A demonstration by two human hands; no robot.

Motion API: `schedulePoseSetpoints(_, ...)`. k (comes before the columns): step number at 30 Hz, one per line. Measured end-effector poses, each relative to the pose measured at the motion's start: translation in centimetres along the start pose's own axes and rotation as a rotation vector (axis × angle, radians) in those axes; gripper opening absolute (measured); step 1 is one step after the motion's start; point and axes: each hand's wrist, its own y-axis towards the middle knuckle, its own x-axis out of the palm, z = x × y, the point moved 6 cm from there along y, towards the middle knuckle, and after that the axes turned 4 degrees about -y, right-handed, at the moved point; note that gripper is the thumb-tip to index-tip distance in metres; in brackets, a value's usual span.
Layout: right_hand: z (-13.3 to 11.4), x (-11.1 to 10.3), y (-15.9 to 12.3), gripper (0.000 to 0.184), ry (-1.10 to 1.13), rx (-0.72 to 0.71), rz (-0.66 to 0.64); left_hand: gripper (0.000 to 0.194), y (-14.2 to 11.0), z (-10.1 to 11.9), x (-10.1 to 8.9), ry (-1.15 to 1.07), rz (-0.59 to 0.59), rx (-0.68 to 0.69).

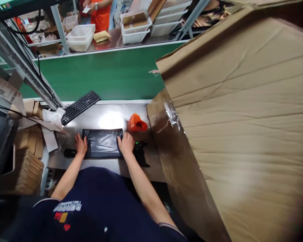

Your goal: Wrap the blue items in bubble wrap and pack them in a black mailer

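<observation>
A flat black plastic mailing bag (103, 144) lies on the metal worktop, its shiny surface creased and catching the light. My left hand (81, 144) grips its left edge, thumb on top and the other fingers curled at the side. At the right edge, my right hand (126, 142) holds the bag the same way, with the fingertips partly hidden. Just right of that hand is a black device with a green light (140, 144), its shape partly covered. A black computer mouse (70, 153) sits beside my left wrist.
A black keyboard (80, 107) lies at the back left, and an orange holder (137, 123) stands behind my right hand. A large cardboard box (237, 127) walls off the right side. Beyond the green conveyor belt (98, 79) are white baskets (81, 36) and a person in orange (101, 16).
</observation>
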Motion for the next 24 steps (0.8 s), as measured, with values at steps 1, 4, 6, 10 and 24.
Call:
schedulePoseSetpoints(1,-1.9,0.2,-0.4,0.059,-0.033,-0.145,0.020,0.067,-0.4,1.6,0.8,0.076,-0.060,0.122)
schedulePoseSetpoints(4,-7.1,2.6,-1.8,0.056,-0.106,-0.482,-0.077,0.068,-1.6,5.2,4.4,0.268,-0.305,0.405)
schedulePoseSetpoints(6,-7.9,4.3,-1.9,0.057,-0.124,-0.474,-0.139,0.067,-1.4,5.4,5.7,0.284,-0.338,0.378)
schedulePoseSetpoints(10,-3.3,5.5,-0.6,0.065,-0.113,-0.187,-0.088,0.080,-0.7,1.6,5.5,0.223,-0.265,0.115)
schedulePoseSetpoints(24,6.6,1.7,-4.7,0.095,0.484,-0.147,0.356,0.044,9.9,15.6,-33.1,0.456,0.878,0.277)
